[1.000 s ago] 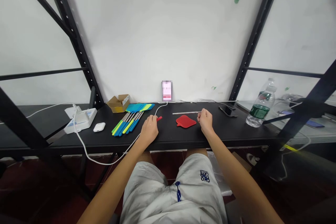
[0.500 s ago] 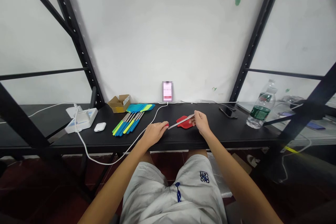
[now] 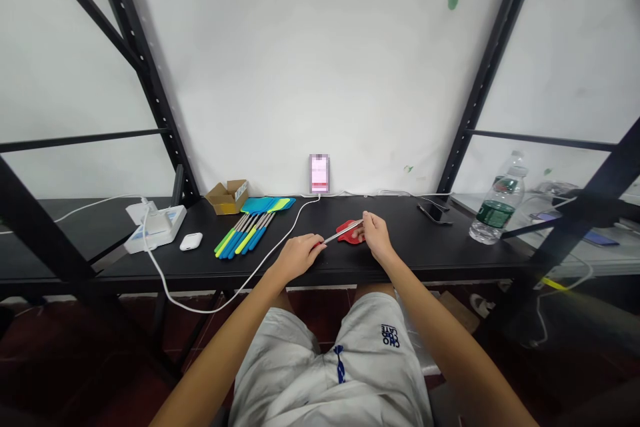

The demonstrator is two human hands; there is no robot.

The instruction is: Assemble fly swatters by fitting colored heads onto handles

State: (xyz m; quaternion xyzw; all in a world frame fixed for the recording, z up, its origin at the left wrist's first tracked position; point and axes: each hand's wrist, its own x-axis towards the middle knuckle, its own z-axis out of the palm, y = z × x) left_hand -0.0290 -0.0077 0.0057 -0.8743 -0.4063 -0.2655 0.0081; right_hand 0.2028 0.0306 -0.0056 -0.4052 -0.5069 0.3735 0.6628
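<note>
My right hand (image 3: 376,237) is shut on a thin metal rod (image 3: 344,231), holding it slanted above a red plastic fly swatter head (image 3: 350,233), which it partly hides. The rod's far tip points at my left hand (image 3: 297,255) and ends right next to it. That hand grips a small red piece (image 3: 318,246), mostly hidden by my fingers. Both hands rest close together near the front of the black table (image 3: 430,247).
To the left lie a bundle of rods with blue and green handles (image 3: 239,239), teal and green swatter heads (image 3: 267,205), a cardboard box (image 3: 227,197), earbuds case (image 3: 191,241) and power strip (image 3: 155,227). A charging cable crosses the table. Right are a phone (image 3: 433,213) and water bottle (image 3: 497,205).
My right hand has lifted the metal rod off the table and moved it left over the red swatter head. My left hand has moved right with the red piece, bringing it to the rod's tip.
</note>
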